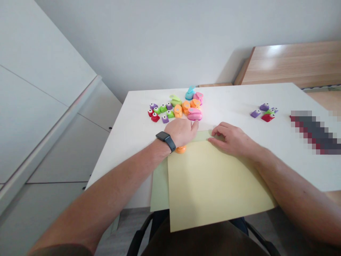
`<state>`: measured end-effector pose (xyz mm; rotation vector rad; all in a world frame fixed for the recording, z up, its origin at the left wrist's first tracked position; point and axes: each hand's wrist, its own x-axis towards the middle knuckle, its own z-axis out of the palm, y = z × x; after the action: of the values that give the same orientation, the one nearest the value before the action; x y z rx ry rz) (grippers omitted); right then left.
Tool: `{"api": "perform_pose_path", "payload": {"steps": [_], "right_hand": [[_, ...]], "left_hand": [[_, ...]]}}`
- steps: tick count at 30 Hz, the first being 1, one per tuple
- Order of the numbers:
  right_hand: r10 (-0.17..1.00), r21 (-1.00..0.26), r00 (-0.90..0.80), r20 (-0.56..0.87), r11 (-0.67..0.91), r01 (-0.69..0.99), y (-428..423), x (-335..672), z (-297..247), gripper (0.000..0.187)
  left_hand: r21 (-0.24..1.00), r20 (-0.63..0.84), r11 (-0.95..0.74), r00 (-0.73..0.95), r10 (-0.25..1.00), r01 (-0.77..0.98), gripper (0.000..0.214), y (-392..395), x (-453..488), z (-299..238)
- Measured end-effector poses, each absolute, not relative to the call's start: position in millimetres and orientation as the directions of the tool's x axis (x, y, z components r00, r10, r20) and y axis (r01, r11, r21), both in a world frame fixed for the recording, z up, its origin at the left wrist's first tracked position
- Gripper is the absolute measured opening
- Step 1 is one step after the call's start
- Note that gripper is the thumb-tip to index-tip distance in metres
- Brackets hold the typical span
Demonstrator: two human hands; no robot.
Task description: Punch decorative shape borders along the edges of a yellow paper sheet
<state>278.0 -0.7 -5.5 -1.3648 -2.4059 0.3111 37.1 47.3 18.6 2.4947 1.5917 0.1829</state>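
My left hand [182,131], with a black watch on the wrist, is closed over a small orange paper punch [180,149] at the far left corner of a yellow sheet [213,185]; its thumb reaches toward a pink punch [194,114]. My right hand [231,139] rests on the sheet's far edge, fingers curled and pressing the paper down. A pale green sheet [159,188] lies under the yellow one. Both sheets hang over the near edge of the white table [133,128].
A cluster of several coloured paper punches [176,106] sits just beyond my left hand. A smaller group of punches [265,113] lies to the right. A blurred dark object [315,132] is at the far right. A wooden bed frame [290,64] stands behind the table, white cabinets [39,106] to the left.
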Motion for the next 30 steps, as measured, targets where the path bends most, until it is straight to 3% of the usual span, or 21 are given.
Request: {"api": "perform_pose_path", "payload": {"steps": [12, 21, 30], "right_hand": [[0.868, -0.353, -0.457, 0.195, 0.497, 0.792, 0.0, 276.9, -6.1, 0.02], [0.875, -0.371, -0.443, 0.195, 0.484, 0.793, -1.0, 275.9, -5.4, 0.02], [0.868, -0.358, -0.455, 0.199, 0.497, 0.791, 0.2, 276.6, -7.0, 0.021]], "left_hand": [[0.134, 0.029, -0.4, 0.399, 0.916, 0.907, 0.067, 47.0, 37.7, 12.3], [0.111, -0.022, -0.351, 0.356, 0.934, 0.93, 0.065, 50.1, 40.1, 10.4], [0.126, 0.026, -0.369, 0.368, 0.929, 0.921, 0.065, 51.1, 38.2, 7.5]]}}
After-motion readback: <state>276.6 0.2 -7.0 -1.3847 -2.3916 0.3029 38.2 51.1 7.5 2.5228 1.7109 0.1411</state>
